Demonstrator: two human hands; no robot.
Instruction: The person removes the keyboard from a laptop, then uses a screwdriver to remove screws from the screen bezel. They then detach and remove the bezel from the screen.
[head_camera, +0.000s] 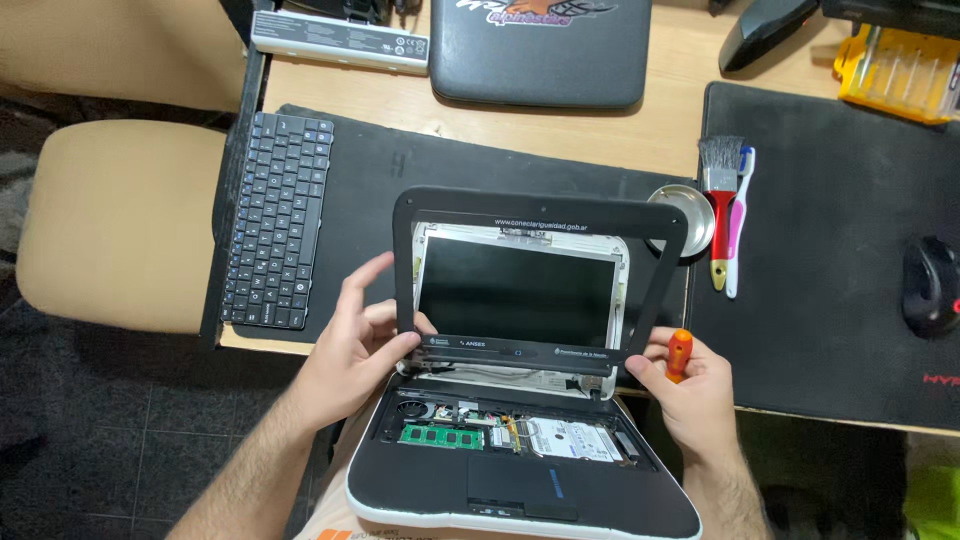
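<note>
Black plastic makes up the screen frame (540, 222), a thin bezel that both hands are holding up in front of the dark screen (515, 292) of a small open laptop (520, 480). The laptop rests on the person's lap, at the edge of a wooden desk (600, 130). Its keyboard is out, so a green memory stick (441, 437) and a silver hard drive (572, 440) show inside.

The left hand (352, 345) pinches the frame at its lower left corner — thumb in front, fingers curled behind. The right hand (690, 385) grips the lower right corner with thumb and fingertips, and an orange screwdriver (680, 355) is tucked in the same hand.

That frame looks light and bendy, and I think it could snap if twisted. Holding it by the two bottom corners, near the thick bar, seems safest. The glass behind it looks easy to scratch.

A loose black keyboard (278, 220) lies on a dark mat (370, 190) to the left. A red-handled brush (720, 200), a pink toothbrush (738, 225) and a small metal dish (690, 215) sit to the right.
</note>
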